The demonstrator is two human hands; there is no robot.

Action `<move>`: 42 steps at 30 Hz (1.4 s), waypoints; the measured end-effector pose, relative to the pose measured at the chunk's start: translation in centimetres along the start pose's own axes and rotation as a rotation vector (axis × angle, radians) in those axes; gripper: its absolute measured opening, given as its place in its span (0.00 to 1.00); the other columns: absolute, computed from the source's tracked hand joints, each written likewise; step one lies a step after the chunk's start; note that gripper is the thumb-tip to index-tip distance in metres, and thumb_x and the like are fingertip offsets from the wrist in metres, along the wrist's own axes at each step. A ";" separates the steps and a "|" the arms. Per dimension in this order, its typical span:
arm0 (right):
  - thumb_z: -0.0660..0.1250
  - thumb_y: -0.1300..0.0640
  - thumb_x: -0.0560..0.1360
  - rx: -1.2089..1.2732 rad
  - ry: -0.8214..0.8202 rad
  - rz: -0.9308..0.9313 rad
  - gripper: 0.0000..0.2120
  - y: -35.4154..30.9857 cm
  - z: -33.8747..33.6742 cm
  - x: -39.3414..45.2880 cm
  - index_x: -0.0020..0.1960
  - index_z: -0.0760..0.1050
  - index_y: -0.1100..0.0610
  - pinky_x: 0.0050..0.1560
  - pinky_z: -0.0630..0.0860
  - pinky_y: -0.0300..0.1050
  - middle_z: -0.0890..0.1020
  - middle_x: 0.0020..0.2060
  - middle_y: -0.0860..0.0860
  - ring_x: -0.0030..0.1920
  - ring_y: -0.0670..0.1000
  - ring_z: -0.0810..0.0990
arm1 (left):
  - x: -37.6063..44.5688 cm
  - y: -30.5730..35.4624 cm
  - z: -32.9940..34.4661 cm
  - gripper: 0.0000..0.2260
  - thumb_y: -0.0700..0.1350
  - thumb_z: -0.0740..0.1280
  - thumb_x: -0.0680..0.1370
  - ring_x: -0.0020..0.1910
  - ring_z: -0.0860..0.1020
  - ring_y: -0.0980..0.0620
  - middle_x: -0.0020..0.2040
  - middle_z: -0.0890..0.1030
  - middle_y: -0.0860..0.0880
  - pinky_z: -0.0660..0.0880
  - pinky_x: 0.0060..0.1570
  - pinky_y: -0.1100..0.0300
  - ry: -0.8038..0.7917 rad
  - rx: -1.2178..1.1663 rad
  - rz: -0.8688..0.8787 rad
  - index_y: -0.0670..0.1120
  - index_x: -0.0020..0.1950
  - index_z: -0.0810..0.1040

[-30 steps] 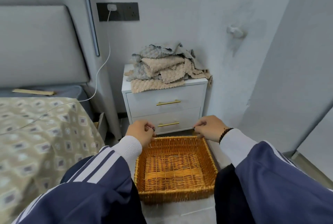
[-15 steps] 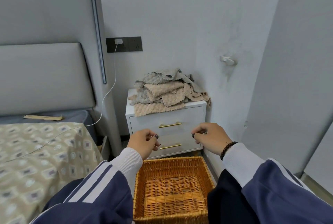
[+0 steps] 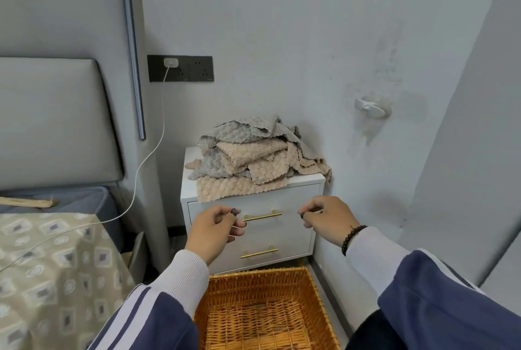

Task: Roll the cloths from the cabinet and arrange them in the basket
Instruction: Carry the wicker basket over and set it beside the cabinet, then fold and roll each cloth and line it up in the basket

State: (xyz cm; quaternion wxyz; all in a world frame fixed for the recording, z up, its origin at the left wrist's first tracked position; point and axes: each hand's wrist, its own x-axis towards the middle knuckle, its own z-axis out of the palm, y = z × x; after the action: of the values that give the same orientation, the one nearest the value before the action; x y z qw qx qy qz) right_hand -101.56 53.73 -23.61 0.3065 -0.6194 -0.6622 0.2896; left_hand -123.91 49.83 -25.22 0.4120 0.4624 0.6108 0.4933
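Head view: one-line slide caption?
Both hands, left hand and right hand, raised empty between wicker basket and cloth pile on cabinet.

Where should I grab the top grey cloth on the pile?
Pinch the grey cloth by its loose front edge, coming from above and in front. It lies crumpled on top of the pile on the cabinet with nothing resting on it, and the wall blocks the back and right side.

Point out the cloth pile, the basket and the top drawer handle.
cloth pile (image 3: 253, 160), head view, on a beige cloth in the heap's middle.
basket (image 3: 259, 275), head view, on its far woven rim.
top drawer handle (image 3: 262, 217), head view, on the gold bar's middle.
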 end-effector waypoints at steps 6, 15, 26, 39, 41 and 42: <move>0.64 0.61 0.74 -0.211 0.043 -0.156 0.07 -5.2 1.1 7.7 0.44 0.81 0.55 0.39 0.69 0.33 0.81 0.43 0.46 0.47 0.47 0.78 | 4.1 1.3 -1.1 0.08 0.40 0.60 0.82 0.37 0.83 0.52 0.40 0.85 0.47 0.78 0.42 0.59 -0.012 -0.070 0.034 0.45 0.51 0.79; 0.64 0.61 0.74 -0.128 0.174 -0.028 0.16 -10.8 2.4 21.4 0.61 0.77 0.58 0.60 0.76 0.50 0.78 0.61 0.55 0.59 0.57 0.77 | 7.1 2.4 -2.6 0.08 0.39 0.60 0.81 0.36 0.83 0.54 0.39 0.85 0.48 0.78 0.37 0.63 -0.040 -0.231 0.038 0.45 0.52 0.79; 0.68 0.67 0.71 0.333 0.302 0.094 0.12 -8.9 4.6 26.1 0.53 0.82 0.59 0.48 0.76 0.41 0.82 0.51 0.51 0.47 0.50 0.79 | 8.4 2.5 -2.7 0.09 0.37 0.60 0.81 0.33 0.81 0.56 0.35 0.84 0.51 0.77 0.35 0.64 -0.050 -0.246 0.030 0.44 0.51 0.80; 0.73 0.67 0.66 0.580 0.551 -0.142 0.10 -10.2 -0.2 19.5 0.39 0.79 0.53 0.45 0.81 0.46 0.80 0.35 0.50 0.36 0.48 0.78 | 7.7 1.8 -0.7 0.08 0.38 0.61 0.81 0.36 0.82 0.54 0.41 0.85 0.48 0.77 0.36 0.64 -0.124 -0.146 -0.045 0.45 0.53 0.79; 0.71 0.67 0.65 0.678 0.567 -0.103 0.10 -9.2 -1.2 18.6 0.38 0.77 0.53 0.46 0.80 0.49 0.79 0.35 0.51 0.36 0.50 0.78 | 7.5 1.7 0.2 0.08 0.39 0.60 0.81 0.37 0.83 0.54 0.42 0.86 0.48 0.77 0.36 0.64 -0.142 -0.112 -0.059 0.46 0.53 0.78; 0.70 0.67 0.64 0.735 0.564 -0.083 0.10 -8.9 -1.5 18.1 0.38 0.77 0.53 0.45 0.80 0.49 0.79 0.35 0.51 0.36 0.51 0.77 | 7.6 1.5 0.5 0.08 0.39 0.60 0.81 0.37 0.83 0.54 0.42 0.86 0.48 0.78 0.36 0.64 -0.147 -0.103 -0.065 0.46 0.54 0.78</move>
State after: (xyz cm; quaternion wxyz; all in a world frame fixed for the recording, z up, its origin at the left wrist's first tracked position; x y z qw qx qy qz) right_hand -106.91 71.18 -14.96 0.6851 -0.4970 -0.4308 0.3130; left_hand -124.97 57.42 -24.14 0.4947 0.4555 0.5674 0.4752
